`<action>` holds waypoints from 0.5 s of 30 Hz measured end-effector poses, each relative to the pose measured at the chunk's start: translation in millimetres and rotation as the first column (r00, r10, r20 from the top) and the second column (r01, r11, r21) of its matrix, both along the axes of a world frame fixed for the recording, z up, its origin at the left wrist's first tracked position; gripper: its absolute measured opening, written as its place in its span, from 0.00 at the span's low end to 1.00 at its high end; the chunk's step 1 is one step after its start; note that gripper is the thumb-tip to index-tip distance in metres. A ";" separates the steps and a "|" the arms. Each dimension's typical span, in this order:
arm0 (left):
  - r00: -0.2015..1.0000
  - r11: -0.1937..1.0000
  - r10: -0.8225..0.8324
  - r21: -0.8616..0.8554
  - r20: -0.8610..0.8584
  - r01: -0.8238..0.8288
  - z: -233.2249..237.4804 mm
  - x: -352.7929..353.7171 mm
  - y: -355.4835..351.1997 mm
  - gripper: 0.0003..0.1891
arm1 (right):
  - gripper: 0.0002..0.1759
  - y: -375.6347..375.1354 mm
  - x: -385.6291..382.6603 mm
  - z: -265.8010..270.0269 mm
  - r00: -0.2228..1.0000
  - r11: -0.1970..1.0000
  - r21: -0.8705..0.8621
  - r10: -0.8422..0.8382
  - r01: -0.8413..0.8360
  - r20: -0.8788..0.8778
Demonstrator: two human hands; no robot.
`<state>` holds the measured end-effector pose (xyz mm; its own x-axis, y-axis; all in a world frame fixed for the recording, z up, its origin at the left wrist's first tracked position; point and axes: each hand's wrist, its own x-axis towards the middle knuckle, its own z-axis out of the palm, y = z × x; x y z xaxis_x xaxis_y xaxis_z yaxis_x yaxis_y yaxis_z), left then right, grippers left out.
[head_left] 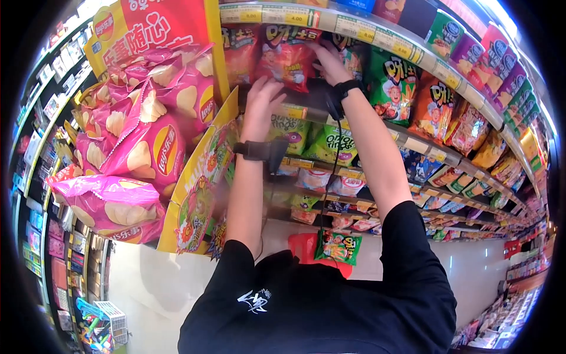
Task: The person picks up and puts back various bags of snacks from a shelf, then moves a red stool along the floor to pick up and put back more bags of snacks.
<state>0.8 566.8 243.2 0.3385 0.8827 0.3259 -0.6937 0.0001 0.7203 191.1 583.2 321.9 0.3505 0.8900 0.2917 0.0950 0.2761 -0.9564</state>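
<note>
A red snack bag stands in the shelf row in front of me. My right hand is at its right edge, fingers stretched out. Below the bag's lower left corner is my left hand, fingers apart and somewhat blurred, with nothing held. Another red bag is on the left of the first, and a dark green bag stands partly hidden behind my right hand. Farther right along this shelf are a green bag and an orange bag.
A yellow display stand heaped with pink chip bags rises close on my left. Below are lower shelves with green onion ring bags. On the floor, a green snack bag lies on a red basket or stool. A black cable hangs before me.
</note>
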 end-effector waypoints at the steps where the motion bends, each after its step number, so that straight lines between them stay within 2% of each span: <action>1: 1.000 1.000 -0.010 -0.014 -0.013 0.010 3.7 1.4 -2.8 0.33 | 0.30 -5.9 -2.9 7.6 0.999 1.000 -0.006 0.016 -0.016 -0.036; 2: 1.000 1.000 -0.016 -0.014 -0.022 0.016 3.4 3.0 -2.9 0.33 | 0.31 -10.1 -4.8 12.0 0.997 0.999 -0.009 0.033 -0.034 -0.070; 7: 0.998 0.999 -0.040 0.012 -0.048 0.041 8.6 5.0 -5.1 0.32 | 0.35 11.8 11.4 10.7 0.999 0.996 0.081 -0.020 0.022 -0.028; 10: 0.995 0.997 -0.076 0.023 -0.061 0.077 23.7 4.4 -12.6 0.26 | 0.35 14.5 13.9 18.5 0.999 0.998 0.064 -0.005 0.003 0.033; 13: 0.986 0.988 -0.154 0.019 -0.062 0.155 22.0 6.1 1.2 0.19 | 0.35 17.6 16.0 25.0 0.984 0.990 0.140 -0.026 0.001 0.175; 15: 0.989 0.992 -0.123 -0.003 -0.081 0.123 20.4 7.2 5.8 0.15 | 0.34 20.6 17.4 26.1 0.976 0.986 0.166 -0.053 0.018 0.210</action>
